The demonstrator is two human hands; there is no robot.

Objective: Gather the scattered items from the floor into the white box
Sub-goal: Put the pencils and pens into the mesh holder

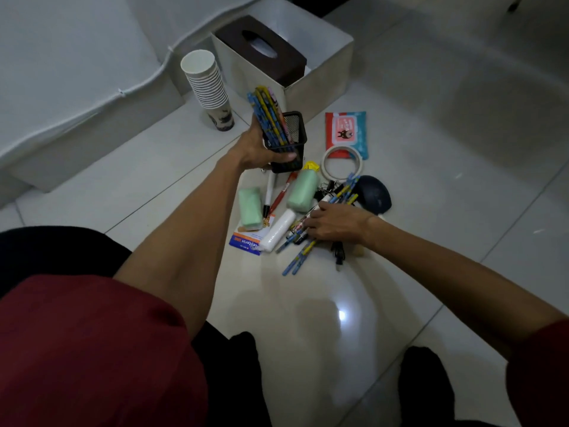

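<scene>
Tiled floor (pixel 431 180) was mostly uncleared; only brown tissue box (pixel 261 47) was seen in white box (pixel 323 84); black mesh pencil cup (pixel 294 140) was clasped by left hand (pixel 261 149); blue pencils (pixel 297 261) under right hand (pixel 335 223), hold unclear.

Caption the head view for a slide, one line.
Left hand grips a black mesh cup of pencils; right hand rests on loose pencils on the floor before the white box.

Head cam, looks fwd/down at floor (pixel 308 303)
</scene>
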